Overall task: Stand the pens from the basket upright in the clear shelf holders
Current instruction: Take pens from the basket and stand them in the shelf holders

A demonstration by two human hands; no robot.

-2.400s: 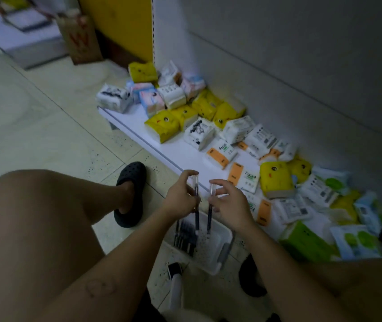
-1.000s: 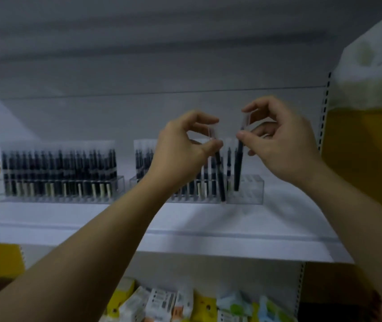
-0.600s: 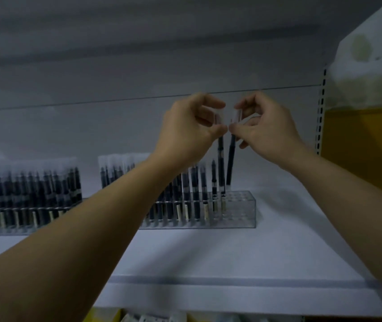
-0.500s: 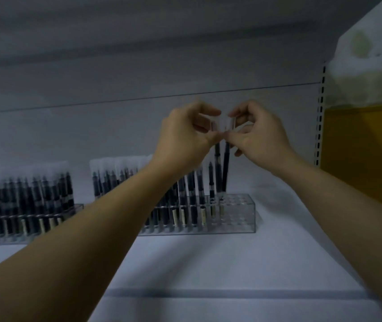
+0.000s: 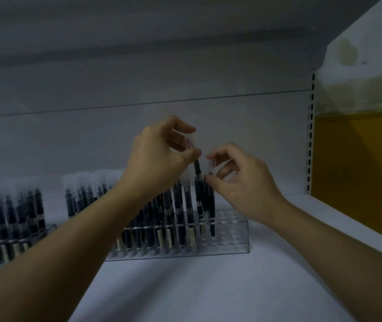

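A clear holder [image 5: 234, 242] stands on the white shelf [image 5: 208, 291], its left and middle holes filled with several dark pens with clear caps; the right-end holes are bare. My left hand [image 5: 159, 159] pinches the cap end of one dark pen [image 5: 197, 173], upright with its tip down among the standing pens. My right hand [image 5: 243, 187] pinches the clear cap of a second pen [image 5: 212, 205], which stands in a hole just right of the first. The basket is out of view.
A second clear holder [image 5: 43, 228] packed with pens stands at the left edge of the shelf. A slotted upright [image 5: 310, 140] and a yellow side panel [image 5: 362, 177] close the shelf on the right. Another shelf hangs overhead.
Both hands have come down from the basket on the floor to the shelf holder. The right hand's pen has sunk into a hole; the left hand's pen is lower among the others.
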